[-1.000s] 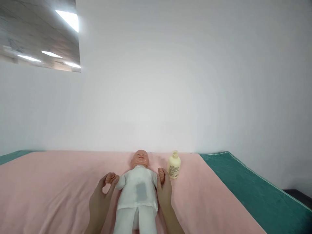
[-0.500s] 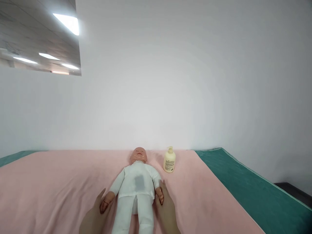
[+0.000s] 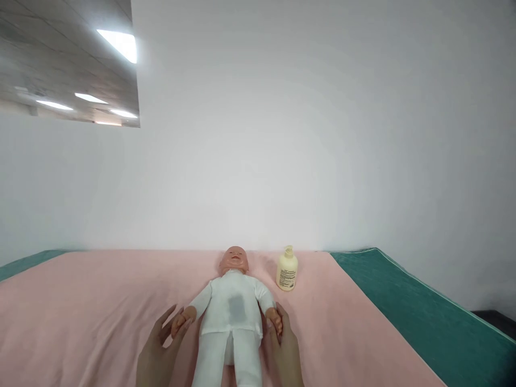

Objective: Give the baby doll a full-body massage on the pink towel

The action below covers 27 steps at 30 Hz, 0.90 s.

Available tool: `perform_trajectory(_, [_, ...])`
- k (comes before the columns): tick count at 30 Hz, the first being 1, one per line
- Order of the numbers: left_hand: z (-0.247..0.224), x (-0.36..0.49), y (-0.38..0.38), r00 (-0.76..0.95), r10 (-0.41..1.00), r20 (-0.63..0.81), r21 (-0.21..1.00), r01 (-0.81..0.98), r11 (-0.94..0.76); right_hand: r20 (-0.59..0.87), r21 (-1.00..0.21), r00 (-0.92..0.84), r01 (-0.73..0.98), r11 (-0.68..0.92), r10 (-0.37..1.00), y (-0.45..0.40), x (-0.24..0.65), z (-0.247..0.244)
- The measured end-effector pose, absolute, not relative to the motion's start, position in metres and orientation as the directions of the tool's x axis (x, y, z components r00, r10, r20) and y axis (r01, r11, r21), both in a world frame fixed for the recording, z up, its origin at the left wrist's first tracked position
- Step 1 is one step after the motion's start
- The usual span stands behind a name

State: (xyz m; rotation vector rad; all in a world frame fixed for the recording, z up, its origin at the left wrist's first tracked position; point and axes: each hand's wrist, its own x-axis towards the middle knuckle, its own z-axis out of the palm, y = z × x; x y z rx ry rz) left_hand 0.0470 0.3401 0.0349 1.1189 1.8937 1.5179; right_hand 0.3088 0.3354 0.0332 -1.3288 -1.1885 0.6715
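Observation:
A baby doll [image 3: 229, 301] in white cloth lies on its back, its head toward the wall and a grey patch on its chest. With thumb and fingers, my left hand [image 3: 159, 346] holds the doll's small hand on the left side. My right hand [image 3: 285, 346] grips the doll's other small hand, the thumb on the inner side and the fingers on the outer. Upright beside the doll's head, to the right, is a pale yellow pump bottle [image 3: 287, 271] with printed text. The doll's feet are beyond the lower edge of the view.
A pink cloth [image 3: 342, 333] with some creases on the left lies under the doll. It covers part of a green surface [image 3: 407, 301] that shows at both sides. A white wall [image 3: 258, 161] rises behind, and something dark [image 3: 494, 321] stands at the far right.
The whole view has shifted slightly, so things sit a little further right and lower. My left hand's fingers have come up and closed around the doll's hand. My right hand keeps its hold.

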Motion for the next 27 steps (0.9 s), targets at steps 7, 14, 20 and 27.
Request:
perform_trajectory(7, [0.066, 0.063, 0.395, -0.574, 0.808, 0.135, 0.989, 0.032, -0.143, 0.288, -0.958, 0.322, 0.111, 0.266, 0.902, 0.396, 0.308, 0.053])
perform_trajectory(14, [0.057, 0.06, 0.466, -0.524, 0.846, 0.095, 0.987, -0.061, -0.149, 0.397, -0.911, 0.191, 0.2, 0.361, 0.897, 0.478, 0.308, 0.058])
perform_trajectory(20, [0.049, 0.055, 0.506, -0.39, 0.919, 0.052, 0.992, 0.125, -0.003, 0.253, -0.961, 0.134, 0.147, 0.233, 0.958, 0.536, 0.318, 0.041])
perform_trajectory(27, [0.026, 0.053, 0.542, -0.318, 0.948, -0.001, 0.942, 0.319, 0.108, 0.122, -0.976, 0.128, 0.194, 0.096, 0.984, 0.562, 0.322, 0.014])
